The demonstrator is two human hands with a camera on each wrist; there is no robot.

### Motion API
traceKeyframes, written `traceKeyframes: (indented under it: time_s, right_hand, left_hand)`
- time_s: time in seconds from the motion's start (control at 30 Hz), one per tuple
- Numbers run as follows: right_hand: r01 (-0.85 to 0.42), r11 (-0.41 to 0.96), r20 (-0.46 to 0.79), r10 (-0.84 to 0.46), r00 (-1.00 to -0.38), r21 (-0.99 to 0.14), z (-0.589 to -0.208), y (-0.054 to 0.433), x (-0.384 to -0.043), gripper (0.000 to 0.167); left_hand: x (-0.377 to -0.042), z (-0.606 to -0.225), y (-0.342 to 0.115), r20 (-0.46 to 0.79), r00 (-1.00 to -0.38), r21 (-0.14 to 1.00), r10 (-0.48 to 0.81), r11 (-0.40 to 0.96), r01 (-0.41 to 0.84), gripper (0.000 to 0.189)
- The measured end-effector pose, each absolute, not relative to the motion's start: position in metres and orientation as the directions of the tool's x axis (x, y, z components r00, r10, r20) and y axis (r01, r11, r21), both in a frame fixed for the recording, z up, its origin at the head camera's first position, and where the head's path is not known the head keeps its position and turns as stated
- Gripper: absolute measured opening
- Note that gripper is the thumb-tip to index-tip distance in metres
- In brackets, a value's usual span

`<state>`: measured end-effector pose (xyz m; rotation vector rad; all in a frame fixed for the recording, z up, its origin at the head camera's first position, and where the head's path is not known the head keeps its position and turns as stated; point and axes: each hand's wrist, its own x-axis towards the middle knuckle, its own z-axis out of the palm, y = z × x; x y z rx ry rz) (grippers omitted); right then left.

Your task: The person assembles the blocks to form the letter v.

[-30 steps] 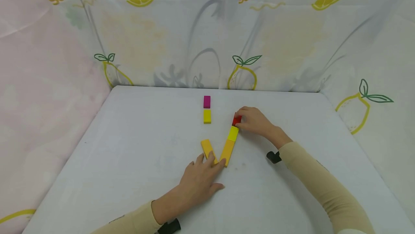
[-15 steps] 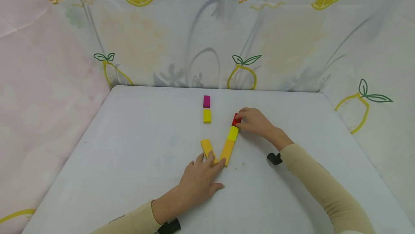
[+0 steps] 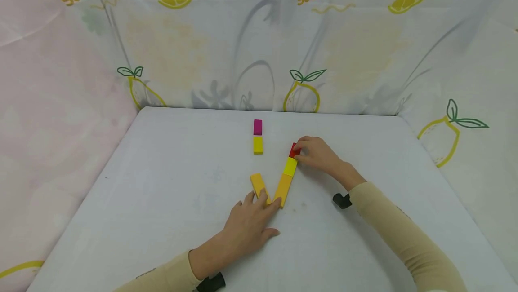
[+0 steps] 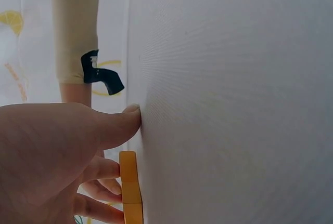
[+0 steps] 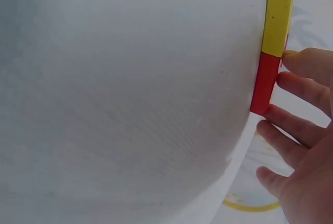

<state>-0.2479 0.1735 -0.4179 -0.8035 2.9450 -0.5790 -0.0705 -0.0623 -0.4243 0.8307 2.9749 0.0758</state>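
In the head view a V shape of flat rectangular blocks lies on the white table. My left hand [image 3: 251, 224] rests with fingers spread, fingertips on the near ends of the left orange block [image 3: 258, 183] and the right orange block [image 3: 284, 188]. Beyond the right one, in line, come a yellow block [image 3: 290, 166] and a red block [image 3: 294, 149]. My right hand [image 3: 319, 153] holds the red block between thumb and fingers, partly covering it. In the right wrist view the red block [image 5: 265, 84] meets the end of the yellow block [image 5: 278, 16].
Farther back on the table [image 3: 162, 184], a magenta block [image 3: 258, 127] and another yellow block [image 3: 258, 145] lie in a line left of the V. A printed curtain [image 3: 226, 36] rises behind the table's far edge. Dark wrist devices [image 3: 341, 201] hang under both sleeves.
My right hand has shifted slightly toward me with the red block, against the yellow one. My left hand and the other blocks have kept their places.
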Motion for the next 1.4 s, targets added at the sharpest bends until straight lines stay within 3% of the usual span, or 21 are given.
traceKeyframes:
  time_s: [0.97, 1.2, 1.4]
  right_hand:
    - [-0.47, 0.813, 0.077, -0.474, -0.877, -0.344, -0.422, 0.175, -0.241, 0.026]
    - [-0.459, 0.826, 0.072, -0.463, -0.884, -0.326, -0.423, 0.173, -0.24, 0.029]
    - [-0.449, 0.834, 0.066, -0.454, -0.889, -0.32, -0.423, 0.172, -0.24, 0.029]
  left_hand:
    - [-0.074, -0.423, -0.061, -0.069, -0.848, 0.065, 0.525, 0.851, 0.521, 0.071]
    - [-0.08, -0.42, -0.065, -0.023, -0.842, 0.023, 0.539, 0.842, 0.539, 0.063]
    - [-0.085, -0.418, -0.069, 0.003, -0.841, 0.063, 0.541, 0.839, 0.54, 0.056]
